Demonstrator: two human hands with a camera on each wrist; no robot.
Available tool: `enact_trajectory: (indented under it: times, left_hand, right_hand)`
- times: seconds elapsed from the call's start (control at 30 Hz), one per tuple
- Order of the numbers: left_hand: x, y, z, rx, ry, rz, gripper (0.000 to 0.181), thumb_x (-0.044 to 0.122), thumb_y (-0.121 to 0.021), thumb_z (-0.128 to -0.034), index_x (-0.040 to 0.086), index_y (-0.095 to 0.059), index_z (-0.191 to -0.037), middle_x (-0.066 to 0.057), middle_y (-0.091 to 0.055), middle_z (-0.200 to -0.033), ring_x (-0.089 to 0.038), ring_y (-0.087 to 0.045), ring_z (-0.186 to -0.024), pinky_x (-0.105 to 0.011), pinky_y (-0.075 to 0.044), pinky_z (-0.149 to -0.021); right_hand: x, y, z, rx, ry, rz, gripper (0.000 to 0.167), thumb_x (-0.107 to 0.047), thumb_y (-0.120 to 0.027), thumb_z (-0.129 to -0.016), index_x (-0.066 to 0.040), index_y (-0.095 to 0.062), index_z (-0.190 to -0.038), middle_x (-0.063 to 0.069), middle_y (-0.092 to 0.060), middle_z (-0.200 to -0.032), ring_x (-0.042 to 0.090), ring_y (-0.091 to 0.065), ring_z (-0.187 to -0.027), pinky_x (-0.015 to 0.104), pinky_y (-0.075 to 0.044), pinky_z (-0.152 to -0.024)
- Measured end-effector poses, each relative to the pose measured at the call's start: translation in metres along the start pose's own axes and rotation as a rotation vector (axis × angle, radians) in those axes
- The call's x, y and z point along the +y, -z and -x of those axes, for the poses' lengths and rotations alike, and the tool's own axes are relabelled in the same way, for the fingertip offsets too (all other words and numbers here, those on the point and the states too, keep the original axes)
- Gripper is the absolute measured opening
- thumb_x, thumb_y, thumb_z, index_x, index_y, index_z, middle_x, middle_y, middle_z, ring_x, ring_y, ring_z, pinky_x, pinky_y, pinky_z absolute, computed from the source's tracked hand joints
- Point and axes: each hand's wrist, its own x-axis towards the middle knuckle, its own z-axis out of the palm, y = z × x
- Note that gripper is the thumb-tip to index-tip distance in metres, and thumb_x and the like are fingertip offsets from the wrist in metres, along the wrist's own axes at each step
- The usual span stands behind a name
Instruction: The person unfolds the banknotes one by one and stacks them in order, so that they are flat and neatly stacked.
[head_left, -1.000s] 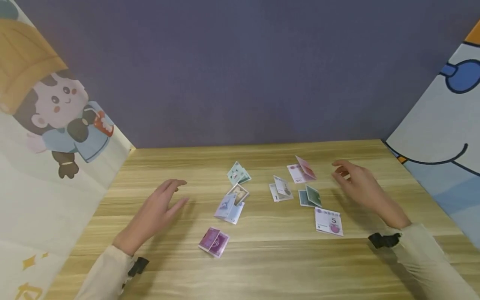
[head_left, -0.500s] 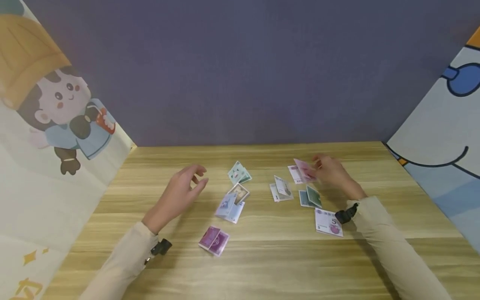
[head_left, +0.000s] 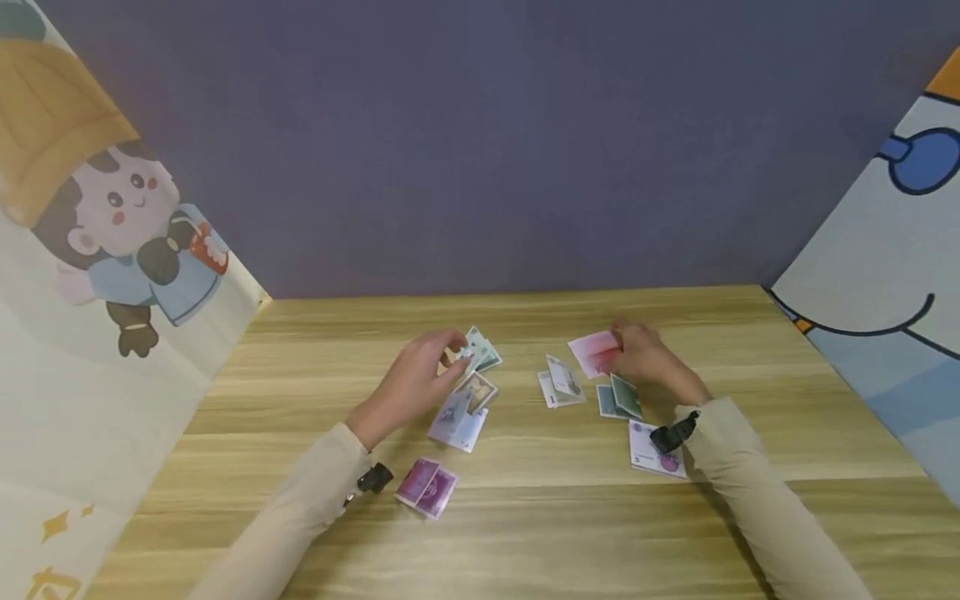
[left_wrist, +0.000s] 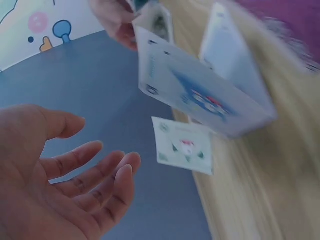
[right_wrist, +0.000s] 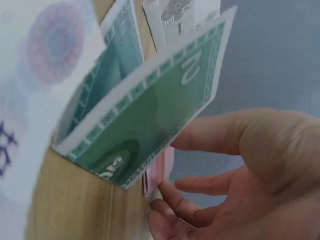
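Note:
My right hand (head_left: 645, 354) holds a pink banknote (head_left: 592, 353) at its right edge. In the right wrist view, the thumb's tip is hidden behind a folded dark-green banknote (right_wrist: 150, 110); other fingertips meet the pink note. My left hand (head_left: 420, 375) is beside a pale-green folded banknote (head_left: 482, 350) with a cartoon print. In the left wrist view, its fingers are loosely bent, with a gap to that pale-green note (left_wrist: 185, 147). Just below lie a brownish note (head_left: 480, 390) and a folded blue-white note (head_left: 459, 421), overlapping each other.
A folded purple note (head_left: 427, 487) lies nearer on the wooden table (head_left: 540, 533). Between the hands stands a folded grey-white note (head_left: 561, 382). A white note marked 5 (head_left: 645, 450) lies under the right wrist. A dark panel (head_left: 480, 167) rises behind the table.
My right hand has come leftward onto the pink note, which has turned and shifted slightly. My left hand has moved right and up to beside the pale-green note.

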Motion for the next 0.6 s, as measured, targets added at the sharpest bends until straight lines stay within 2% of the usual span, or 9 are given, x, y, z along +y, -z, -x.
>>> enact_trajectory:
  times: [0.13,0.27,0.4,0.47,0.6]
  left_hand:
    - [0.006,-0.009,-0.015,-0.011,-0.031,0.071,0.021,0.015,-0.065,-0.0964,0.002,-0.064,-0.113,-0.011,-0.068,-0.107,-0.019,-0.064,-0.085,-0.037,-0.057,-0.076]
    - [0.010,-0.019,-0.028,-0.034,-0.041,0.151,0.018,0.014,-0.065,-0.0963,0.003,-0.064,-0.110,-0.010,-0.068,-0.106,-0.019,-0.065,-0.087,-0.035,-0.056,-0.079]
    - [0.011,-0.025,-0.033,-0.056,-0.031,0.230,0.018,0.014,-0.065,-0.0968,0.004,-0.064,-0.111,-0.008,-0.068,-0.106,-0.021,-0.066,-0.089,-0.030,-0.056,-0.079]
    - [0.010,-0.027,-0.033,-0.067,-0.030,0.250,0.018,0.013,-0.065,-0.0967,0.004,-0.064,-0.112,-0.008,-0.068,-0.106,-0.020,-0.067,-0.089,-0.028,-0.056,-0.078]
    - [0.011,-0.031,-0.035,-0.099,-0.030,0.258,0.019,0.013,-0.064,-0.0971,0.003,-0.064,-0.113,-0.009,-0.069,-0.105,-0.021,-0.067,-0.089,-0.027,-0.056,-0.077]
  right_hand:
    - [0.004,0.000,-0.002,-0.036,-0.009,-0.070,0.060,-0.015,-0.083,-0.077,0.014,-0.053,-0.121,0.026,-0.062,-0.102,0.035,-0.056,-0.091,0.045,-0.050,-0.076]
    - [0.013,-0.003,-0.001,-0.040,-0.029,-0.150,0.071,-0.020,-0.086,-0.076,0.015,-0.050,-0.126,0.023,-0.061,-0.101,0.029,-0.055,-0.090,0.036,-0.048,-0.075]
    - [0.018,-0.003,-0.002,-0.018,0.013,-0.223,0.049,-0.014,-0.082,-0.080,0.009,-0.058,-0.115,0.019,-0.063,-0.095,0.026,-0.057,-0.084,0.030,-0.048,-0.069]
    - [0.018,-0.001,-0.001,0.004,0.048,-0.235,0.038,-0.010,-0.077,-0.084,0.010,-0.060,-0.112,0.021,-0.065,-0.095,0.029,-0.060,-0.085,0.032,-0.051,-0.069]
    - [0.018,0.005,0.001,0.045,0.055,-0.245,0.032,-0.009,-0.069,-0.090,0.010,-0.060,-0.112,0.024,-0.066,-0.097,0.030,-0.063,-0.085,0.031,-0.053,-0.066]
